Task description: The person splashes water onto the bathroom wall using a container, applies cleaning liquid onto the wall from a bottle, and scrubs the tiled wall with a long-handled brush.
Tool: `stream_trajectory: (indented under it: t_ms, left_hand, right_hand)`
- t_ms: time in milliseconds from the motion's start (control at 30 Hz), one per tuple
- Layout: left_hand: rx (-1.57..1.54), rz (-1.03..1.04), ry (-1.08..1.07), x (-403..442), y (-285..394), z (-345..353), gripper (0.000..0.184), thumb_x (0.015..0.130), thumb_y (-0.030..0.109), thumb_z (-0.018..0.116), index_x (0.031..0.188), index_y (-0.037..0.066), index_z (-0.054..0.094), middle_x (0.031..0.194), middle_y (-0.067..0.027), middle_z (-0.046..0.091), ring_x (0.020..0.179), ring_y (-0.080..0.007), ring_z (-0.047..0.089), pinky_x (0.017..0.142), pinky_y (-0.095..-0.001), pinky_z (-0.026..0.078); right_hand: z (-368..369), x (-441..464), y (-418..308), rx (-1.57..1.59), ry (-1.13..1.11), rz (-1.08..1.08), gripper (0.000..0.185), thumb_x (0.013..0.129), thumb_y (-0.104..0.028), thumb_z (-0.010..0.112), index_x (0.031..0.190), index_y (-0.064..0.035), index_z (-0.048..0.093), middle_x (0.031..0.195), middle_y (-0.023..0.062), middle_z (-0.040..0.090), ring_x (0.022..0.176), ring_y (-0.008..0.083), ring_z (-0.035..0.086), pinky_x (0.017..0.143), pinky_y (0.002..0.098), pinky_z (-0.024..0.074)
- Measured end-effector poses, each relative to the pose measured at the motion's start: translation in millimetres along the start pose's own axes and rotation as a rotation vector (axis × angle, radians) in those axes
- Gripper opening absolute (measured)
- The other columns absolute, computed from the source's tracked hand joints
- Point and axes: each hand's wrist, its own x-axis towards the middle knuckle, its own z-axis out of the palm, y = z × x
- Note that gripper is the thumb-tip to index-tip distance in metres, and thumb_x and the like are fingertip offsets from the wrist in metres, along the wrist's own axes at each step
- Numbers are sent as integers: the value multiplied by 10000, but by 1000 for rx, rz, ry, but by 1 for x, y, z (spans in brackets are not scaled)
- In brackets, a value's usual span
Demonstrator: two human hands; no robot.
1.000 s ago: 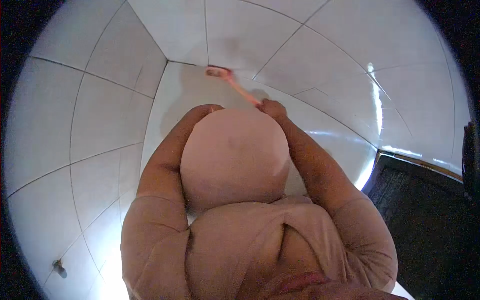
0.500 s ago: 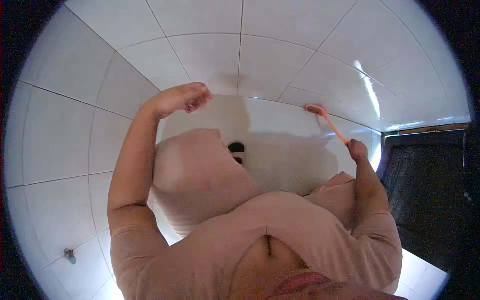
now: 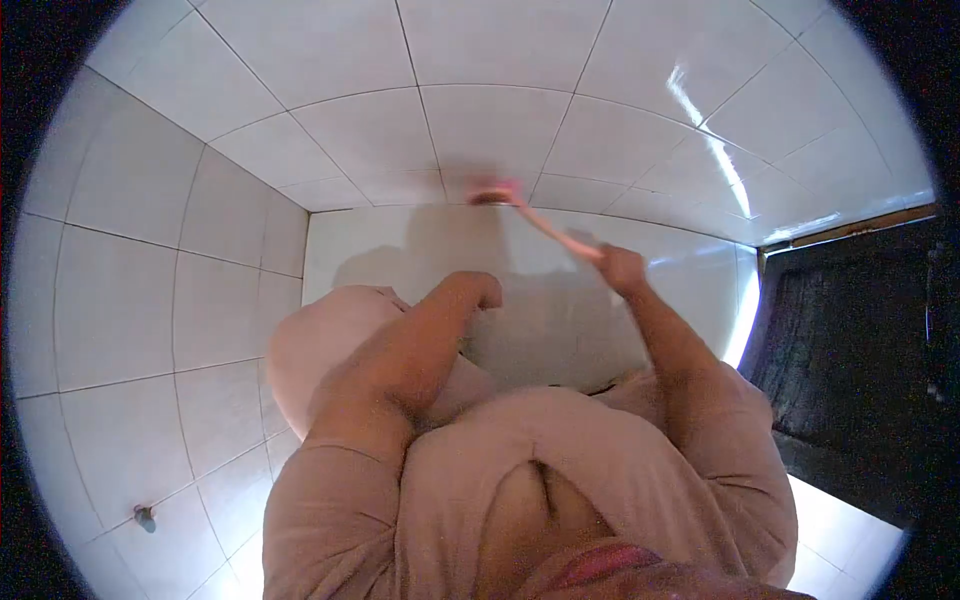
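Observation:
A long-handled pink-orange brush (image 3: 545,228) is gripped near the end of its handle by my right hand (image 3: 622,270). Its blurred head lies at the foot of the tiled wall (image 3: 490,130), where wall and floor meet. My left hand (image 3: 484,290) hangs over the floor beside my bent knee, with its fingers curled and turned partly away. Whether anything is inside those fingers is hidden.
White tiles cover the left wall (image 3: 120,300), where a small metal fitting (image 3: 145,518) sticks out low down. A dark door or panel (image 3: 850,350) stands at the right. The pale floor (image 3: 560,320) stretches between my knees and the wall.
Over the last half second the brush and my right hand have moved left along the wall. My left hand has come down and to the right, its fingers more curled. The view has shifted too.

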Motion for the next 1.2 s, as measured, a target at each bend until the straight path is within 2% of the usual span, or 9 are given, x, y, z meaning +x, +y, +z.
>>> stream_trajectory:
  t_ms: [133, 300, 400, 567, 733, 833, 1033, 1167, 1200]
  left_hand:
    - [-29, 25, 238, 8, 12, -33, 416, 773, 356, 452, 947, -10, 549, 856, -198, 583, 818, -281, 564, 703, -401, 434]
    - [-326, 51, 241, 36, 39, -37, 504, 798, 443, 403, 962, -15, 538, 881, -203, 576, 809, -290, 565, 703, -444, 430]
    - [-958, -24, 213, 58, 48, -30, 537, 813, 456, 392, 895, -55, 533, 736, -168, 574, 639, -294, 559, 613, -415, 445]
    - [-2150, -490, 820, 71, 31, -50, 434, 809, 347, 431, 978, -51, 390, 812, -167, 540, 577, -273, 538, 514, -357, 450]
    - [-2025, -206, 481, 88, 86, -25, 153, 750, 131, 507, 761, -8, 571, 671, -104, 584, 540, -212, 553, 464, -335, 456]
    - [-1445, 359, 172, 79, 115, -14, 244, 720, 81, 529, 892, -75, 454, 611, -130, 547, 623, -269, 591, 447, -345, 457]
    - [-1694, 205, 869, 129, 78, 13, 195, 785, 133, 453, 913, -7, 407, 744, -127, 552, 596, -226, 556, 528, -340, 453]
    - [-2139, -377, 1500, 107, -10, -41, 284, 808, 178, 444, 973, -21, 325, 763, -142, 477, 595, -237, 513, 500, -333, 443]
    - [-2391, -188, 1537, 74, -19, -57, 255, 813, 183, 435, 940, -11, 329, 730, -130, 445, 576, -235, 485, 476, -327, 432]
  right_hand:
    - [-75, -73, 80, -264, -128, 298, 384, 796, -437, 447, 829, -59, 508, 714, 147, 587, 672, 331, 570, 575, 429, 442]
    - [-49, -36, 36, -186, -112, 174, 356, 792, -415, 471, 817, -63, 511, 724, 145, 590, 675, 330, 569, 580, 437, 435]
    - [-25, 22, -56, -51, -132, 66, 297, 778, -365, 491, 844, -77, 521, 738, 130, 592, 705, 307, 572, 602, 430, 433]
    - [-21, 62, -135, 17, -159, -11, 314, 805, -375, 439, 928, -102, 533, 768, 130, 597, 738, 309, 568, 638, 418, 440]
    - [-39, 4, -89, 127, -84, 154, 300, 813, -358, 441, 854, -71, 520, 752, 161, 581, 738, 335, 558, 619, 428, 425]
    - [-54, -38, -60, 109, -90, 195, 274, 816, -322, 458, 840, -52, 494, 748, 181, 571, 742, 358, 547, 622, 435, 416]
    - [-30, 5, -71, 266, -97, -41, 291, 824, -300, 450, 963, -45, 437, 829, 215, 560, 789, 400, 526, 659, 458, 410]
    - [-43, 89, -166, 281, -241, -175, 287, 827, -280, 425, 1005, -55, 436, 868, 209, 566, 827, 379, 534, 694, 448, 418]
    - [-25, 101, -176, 252, -193, -194, 281, 824, -271, 425, 1010, -61, 437, 858, 206, 570, 821, 373, 539, 691, 447, 421]
